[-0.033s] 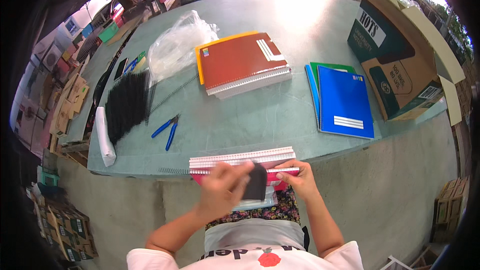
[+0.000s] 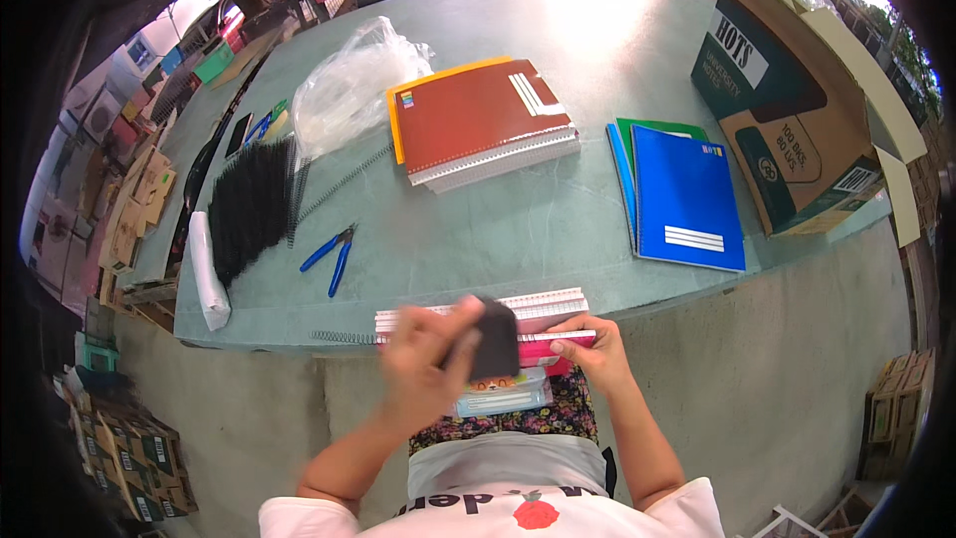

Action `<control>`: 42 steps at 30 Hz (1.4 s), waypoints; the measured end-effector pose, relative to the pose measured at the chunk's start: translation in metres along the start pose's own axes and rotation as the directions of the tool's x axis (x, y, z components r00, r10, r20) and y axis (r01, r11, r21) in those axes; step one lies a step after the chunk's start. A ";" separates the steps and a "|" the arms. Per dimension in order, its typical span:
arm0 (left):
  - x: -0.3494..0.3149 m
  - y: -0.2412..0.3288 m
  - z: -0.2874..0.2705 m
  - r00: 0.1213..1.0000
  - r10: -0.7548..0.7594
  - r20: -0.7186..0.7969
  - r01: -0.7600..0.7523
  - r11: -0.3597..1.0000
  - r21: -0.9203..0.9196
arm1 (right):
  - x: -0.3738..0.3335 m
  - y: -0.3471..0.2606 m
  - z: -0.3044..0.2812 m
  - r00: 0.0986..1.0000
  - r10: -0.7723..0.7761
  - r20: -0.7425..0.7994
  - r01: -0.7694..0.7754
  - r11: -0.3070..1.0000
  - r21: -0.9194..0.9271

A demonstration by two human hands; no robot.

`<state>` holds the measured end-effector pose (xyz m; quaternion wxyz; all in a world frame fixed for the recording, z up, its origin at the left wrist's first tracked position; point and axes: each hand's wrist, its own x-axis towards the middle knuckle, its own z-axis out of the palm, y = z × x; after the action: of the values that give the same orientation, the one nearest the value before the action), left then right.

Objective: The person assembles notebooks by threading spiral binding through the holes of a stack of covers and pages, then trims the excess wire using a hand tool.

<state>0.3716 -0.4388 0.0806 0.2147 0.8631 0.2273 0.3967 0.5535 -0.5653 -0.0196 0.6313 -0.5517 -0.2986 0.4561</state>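
At the table's near edge lies a pink notebook (image 2: 538, 351), its white punched page edge facing up. My right hand (image 2: 595, 354) is closed on its right end, thumb on top. Fingers and thumb of my left hand (image 2: 423, 359), blurred by motion, grip a black flat block with rounded corners (image 2: 495, 341) over the notebook's middle. A thin dark spiral coil (image 2: 342, 337) sticks out at the notebook's left end. Just beyond lie more white punched page edges (image 2: 558, 301). On my lap below is a light-blue plastic packet (image 2: 505, 399).
Blue-handled cutters (image 2: 341, 257) lie on the table, left of centre. Behind them are a heap of black coils (image 2: 247, 209) and a clear plastic bag (image 2: 349, 90). Stacked brown-covered notebooks (image 2: 478, 120), blue notebooks (image 2: 687, 194) and an open carton (image 2: 797, 139) stand farther off.
My left hand has shifted slightly up and left with the black block, uncovering more of the light-blue packet. My right hand keeps its hold on the pink notebook.
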 end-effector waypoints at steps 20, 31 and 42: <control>-0.024 0.019 0.045 0.852 0.121 0.509 -0.137 0.991 -0.007 | -0.004 0.012 0.000 0.975 0.206 -0.080 -0.171 0.933 0.317; 0.069 -0.060 0.028 0.997 0.073 0.024 -0.070 0.991 -0.113 | -0.012 0.001 -0.002 0.999 0.008 0.054 -0.008 1.000 -0.006; 0.066 -0.229 -0.089 0.511 -0.635 0.579 0.212 0.746 0.632 | -0.011 -0.010 0.007 0.974 0.190 -0.121 -0.209 0.962 -0.176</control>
<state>0.2897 -0.2003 0.0454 0.1604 0.8825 0.4169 -0.1470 0.5458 -0.5717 -0.0069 0.5419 -0.6586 -0.2500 0.4584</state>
